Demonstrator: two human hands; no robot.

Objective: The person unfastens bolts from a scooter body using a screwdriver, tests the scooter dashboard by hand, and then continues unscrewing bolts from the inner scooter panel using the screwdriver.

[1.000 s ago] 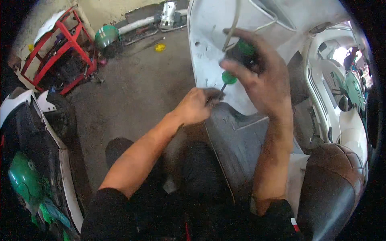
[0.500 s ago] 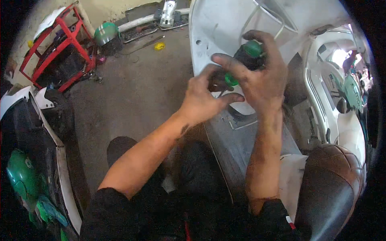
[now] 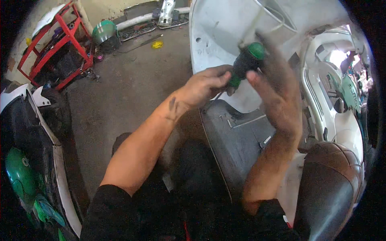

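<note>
In front of the white scooter's inner leg shield [image 3: 213, 28] is a black-and-green device [image 3: 244, 64], with a rounded green end on top and a green collar lower down; its exact kind is unclear. My left hand [image 3: 207, 84] is closed on its lower end, thumb by the collar, the other fingers partly hidden behind. A thin dark rod shows just below that hand. To the right of the device, my right hand [image 3: 279, 88] is spread, its thumb apart from the other fingers, which are smeared by motion; whether they touch the device is hard to see.
Beneath the hands, small screws and a metal strip lie on the grey footboard [image 3: 237, 140]. At right are a brown seat [image 3: 329, 188] and white body panels [image 3: 341, 124]. A red frame [image 3: 66, 48], green helmet [image 3: 105, 34] and yellow disc [image 3: 157, 44] sit far left; another scooter [image 3: 58, 160] is near left.
My right hand has swung right, away from my left hand, and its fingers have blurred. My left hand's thumb has come up to the green collar. The device has stayed in nearly the same place.
</note>
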